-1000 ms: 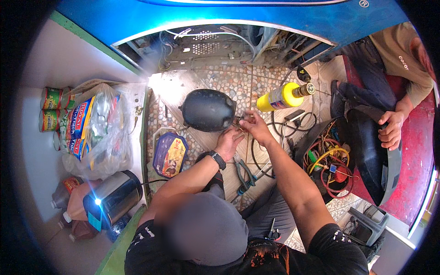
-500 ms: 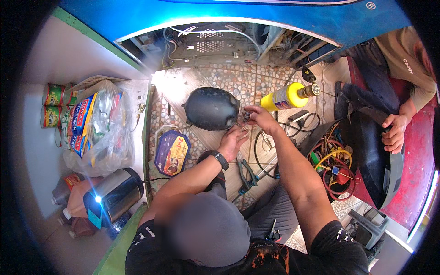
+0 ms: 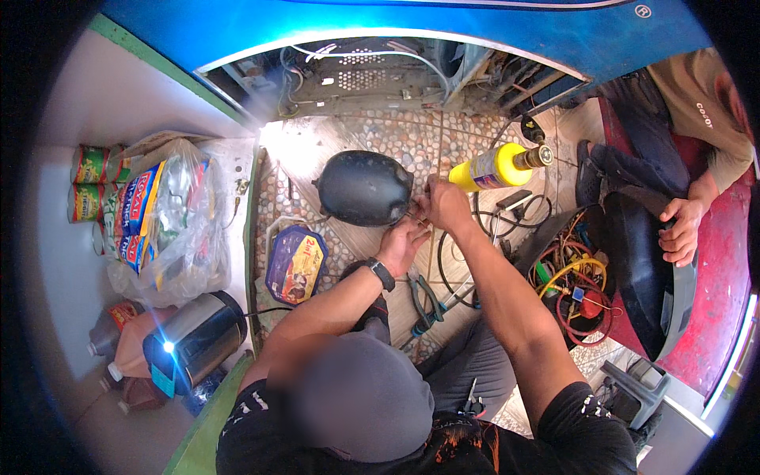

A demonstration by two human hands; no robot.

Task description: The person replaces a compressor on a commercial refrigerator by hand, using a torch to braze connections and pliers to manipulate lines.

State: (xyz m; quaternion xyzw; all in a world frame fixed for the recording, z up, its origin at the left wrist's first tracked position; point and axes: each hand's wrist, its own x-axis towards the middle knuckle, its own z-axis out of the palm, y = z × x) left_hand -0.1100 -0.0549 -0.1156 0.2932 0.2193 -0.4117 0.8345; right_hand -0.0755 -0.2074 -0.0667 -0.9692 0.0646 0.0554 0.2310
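Note:
On the tiled floor lies a black, rounded compressor (image 3: 364,188). At its right end my left hand (image 3: 402,244) has its fingertips closed around what looks like a thin copper-coloured tube stub. Just beyond it my right hand (image 3: 446,206) is curled shut, its fingertips close to the same stub. The back of this hand hides whatever it grips. A yellow gas cylinder (image 3: 484,172) with a brass top lies just past my right hand. Below my hands, dark-and-blue handled pliers (image 3: 427,307) rest on the floor.
A purple-lidded tub (image 3: 297,265) lies left of the compressor. At right are black hose (image 3: 538,210), a tool bag (image 3: 582,285) with coiled hoses, and a seated person's hand (image 3: 679,231). Blue machine housing (image 3: 380,20) spans the far side; a shelf holds bagged goods (image 3: 170,222).
My right hand has turned and curled in closer to my left fingers, covering a small dark metal thing that showed at its fingertips. The left hand has barely moved; the compressor stays put.

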